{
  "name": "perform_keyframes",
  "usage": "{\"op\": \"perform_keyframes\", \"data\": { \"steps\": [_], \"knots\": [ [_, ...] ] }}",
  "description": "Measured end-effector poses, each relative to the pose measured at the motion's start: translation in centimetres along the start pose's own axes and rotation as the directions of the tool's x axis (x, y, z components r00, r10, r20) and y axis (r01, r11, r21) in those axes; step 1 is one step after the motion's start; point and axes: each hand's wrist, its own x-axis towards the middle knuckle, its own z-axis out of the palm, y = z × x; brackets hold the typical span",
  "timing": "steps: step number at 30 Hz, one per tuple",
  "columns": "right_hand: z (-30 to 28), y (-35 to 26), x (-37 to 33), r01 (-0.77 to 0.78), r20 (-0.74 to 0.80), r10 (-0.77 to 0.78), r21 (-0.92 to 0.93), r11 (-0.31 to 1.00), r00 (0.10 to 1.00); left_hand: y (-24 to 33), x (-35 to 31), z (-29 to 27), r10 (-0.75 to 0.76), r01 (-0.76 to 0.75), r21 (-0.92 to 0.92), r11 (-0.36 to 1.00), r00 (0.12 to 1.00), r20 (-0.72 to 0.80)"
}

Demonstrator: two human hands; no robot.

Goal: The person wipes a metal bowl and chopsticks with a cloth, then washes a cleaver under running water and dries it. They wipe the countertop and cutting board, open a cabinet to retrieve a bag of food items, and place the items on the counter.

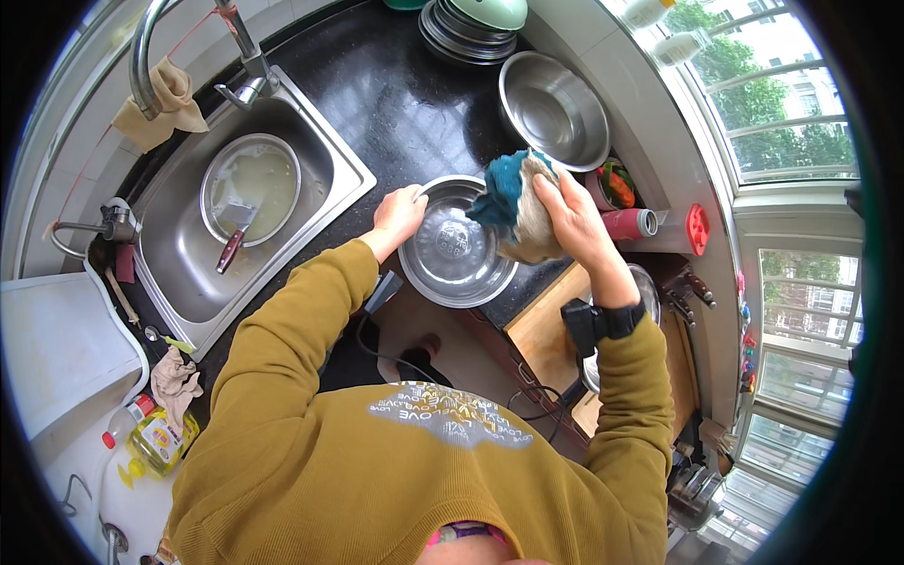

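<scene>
A shiny steel basin (pixel 450 268) is at the edge of the black counter, in front of my body. My left hand (pixel 400 217) is closed on its rim at the upper left, fingers bent over the edge. Above the basin's right side my right hand (pixel 572 215) grips a bunched cloth (pixel 523 212), part blue-green and part beige. The cloth hides part of the basin's right side. Whether it touches the metal I cannot tell.
To the left is a steel sink (pixel 320 174) holding a pan of cloudy water (pixel 254 174) and a red-handled scraper (pixel 234 240). A larger steel bowl (pixel 556 108), stacked dishes (pixel 466 38) and a red-lidded container (pixel 695 231) stand behind. A cutting board (pixel 546 325) lies right.
</scene>
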Motion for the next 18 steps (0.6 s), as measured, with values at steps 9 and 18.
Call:
{"op": "perform_keyframes", "data": {
  "steps": [9, 18],
  "knots": [
    [6.5, 8.7, 1.3, 0.278, 0.251, -0.131, -0.743, 0.608, 0.959, 0.9, 0.9, 1.1, -0.017, 0.015, 0.031, 0.999, 0.998, 0.068],
    [9.2, 12.7, 6.1, 0.410, 0.341, -0.229, -0.791, 0.455, 0.912, 0.3, 1.4, 1.8, 0.052, -0.051, -0.020, 0.999, 0.994, 0.091]
  ]
}}
